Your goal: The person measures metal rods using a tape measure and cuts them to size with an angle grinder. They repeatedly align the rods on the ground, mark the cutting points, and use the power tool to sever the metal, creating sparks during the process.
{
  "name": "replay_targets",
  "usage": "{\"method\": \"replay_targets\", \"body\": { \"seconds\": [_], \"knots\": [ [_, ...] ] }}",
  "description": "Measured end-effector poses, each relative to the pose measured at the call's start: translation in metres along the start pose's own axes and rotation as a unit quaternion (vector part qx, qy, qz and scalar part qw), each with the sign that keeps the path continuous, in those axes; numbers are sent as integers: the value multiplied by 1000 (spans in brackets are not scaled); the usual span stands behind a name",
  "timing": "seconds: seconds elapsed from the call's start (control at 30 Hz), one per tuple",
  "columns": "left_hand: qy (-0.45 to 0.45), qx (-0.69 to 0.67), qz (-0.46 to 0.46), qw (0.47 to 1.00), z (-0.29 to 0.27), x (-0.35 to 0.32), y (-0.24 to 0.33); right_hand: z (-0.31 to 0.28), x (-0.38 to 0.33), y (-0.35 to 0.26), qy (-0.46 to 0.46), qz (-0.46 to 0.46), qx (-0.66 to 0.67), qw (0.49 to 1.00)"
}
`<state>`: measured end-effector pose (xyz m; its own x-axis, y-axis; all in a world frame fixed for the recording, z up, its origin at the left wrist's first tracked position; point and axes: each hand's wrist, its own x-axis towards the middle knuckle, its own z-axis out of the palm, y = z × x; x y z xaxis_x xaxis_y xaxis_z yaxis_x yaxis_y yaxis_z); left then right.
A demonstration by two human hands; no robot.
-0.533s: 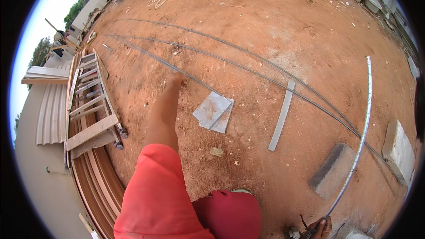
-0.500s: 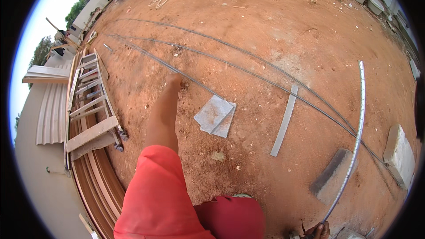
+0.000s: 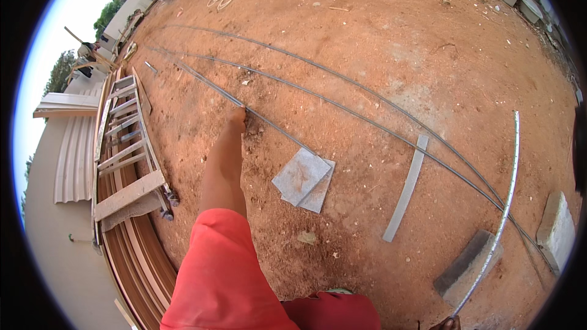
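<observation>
**Steel rods on red earth, one hand at each**

Rods are what both hands are busy with. The left hand (image 3: 237, 116) stretches far out at the end of a straight arm in a coral sleeve (image 3: 220, 275) and reaches the nearest steel rod (image 3: 269, 125), one of three long thin bars lying side by side across the red dirt ground (image 3: 391, 43). The hand touches the bar where it passes; whether the fingers are curled round it or only pressed on it cannot be told, since the hand is small and seen from behind. The arm's full stretch suggests the bar lies at the limit of the person's reach.

The right hand (image 3: 445, 324) barely shows at the lower edge. It looks closed on the bottom end of a pale rod (image 3: 506, 208), which rises in a curve toward the right rim, apparently lifted clear of the ground, though the grip itself is mostly cut off.

Between the two hands, flat grey sheet pieces (image 3: 304, 179) lie stacked just beside the nearest bar, and a grey flat strip (image 3: 405, 188) lies near the middle bars. A dark block (image 3: 468, 266) and a pale concrete block (image 3: 555, 232) sit near the held rod. Left of the arm, a wooden ladder frame (image 3: 128, 146) lies over stacked timber boards (image 3: 131, 256), apart from the bars.
</observation>
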<state>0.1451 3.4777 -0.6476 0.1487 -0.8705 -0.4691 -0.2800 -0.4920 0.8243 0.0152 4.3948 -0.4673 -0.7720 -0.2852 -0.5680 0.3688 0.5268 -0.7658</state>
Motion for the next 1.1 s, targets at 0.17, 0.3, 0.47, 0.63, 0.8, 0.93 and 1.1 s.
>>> {"method": "replay_targets", "body": {
  "seconds": [0.17, 0.3, 0.47, 0.63, 0.8, 0.93, 1.1],
  "knots": [
    [-22, -17, 5, 1000, -51, -8, -5, -4, 0, -14, -21, -37, -21, 999],
    [-130, -12, -6, 991, -65, -102, -31, 2, -3, -15, -9, -39, -4, 999],
    [-333, 51, -43, 941, -22, -276, -60, -5, 4, 10, -2, -41, 51, 998],
    [-241, 314, 293, 870, -18, -278, -57, -15, -6, 12, 12, -54, 95, 994],
    [-69, 626, 608, 483, -24, -205, -36, -29, -39, 37, 59, -63, 111, 990],
    [-74, 726, 558, 397, 1, -171, -39, -41, -53, 62, 104, -109, 56, 987],
    [-163, 783, 503, 326, 16, -165, -27, -67, -69, 69, 103, -55, 127, 985]
  ]
}}
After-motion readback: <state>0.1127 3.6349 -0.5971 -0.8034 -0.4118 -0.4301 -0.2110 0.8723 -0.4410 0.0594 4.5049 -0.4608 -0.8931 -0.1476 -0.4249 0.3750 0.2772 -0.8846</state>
